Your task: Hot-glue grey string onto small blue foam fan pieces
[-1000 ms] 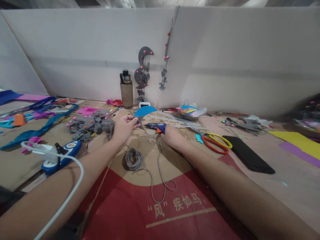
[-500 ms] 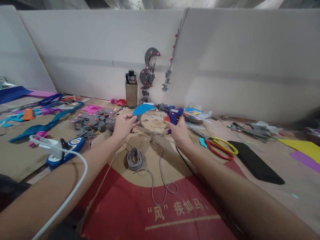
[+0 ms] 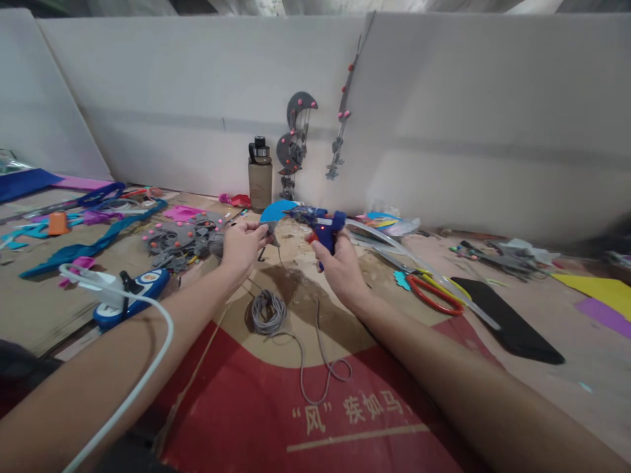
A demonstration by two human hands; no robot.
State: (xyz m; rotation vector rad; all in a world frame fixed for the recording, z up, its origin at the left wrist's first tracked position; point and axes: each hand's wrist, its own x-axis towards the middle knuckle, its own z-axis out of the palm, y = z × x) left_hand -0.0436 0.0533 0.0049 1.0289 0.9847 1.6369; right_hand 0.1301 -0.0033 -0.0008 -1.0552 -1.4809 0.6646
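My right hand (image 3: 344, 268) is wrapped round the handle of a blue hot glue gun (image 3: 323, 230), which has a small red light glowing on its side. A long clear glue stick (image 3: 419, 263) runs out of its back to the right. The gun's nozzle points left, close to my left hand (image 3: 244, 248). Between its thumb and fingertips my left hand pinches a small grey piece (image 3: 271, 231), partly hidden by the fingers. A blue half-round sheet (image 3: 277, 210) lies just behind that piece. Below my hands, a coil of grey cord (image 3: 267, 313) rests on the cardboard (image 3: 236, 433).
Scissors (image 3: 434, 294) with red and yellow handles and a black phone-like slab (image 3: 513, 322) lie at right. A bottle (image 3: 260, 177) stands at the back. At left are grey felt pieces (image 3: 172, 240), a blue power strip (image 3: 131, 299) and a white cable (image 3: 160, 355) over my left arm.
My right hand has brought the glue gun left, closer to the grey piece. The clear glue stick behind it now shows across the scissors. My left hand has barely moved.
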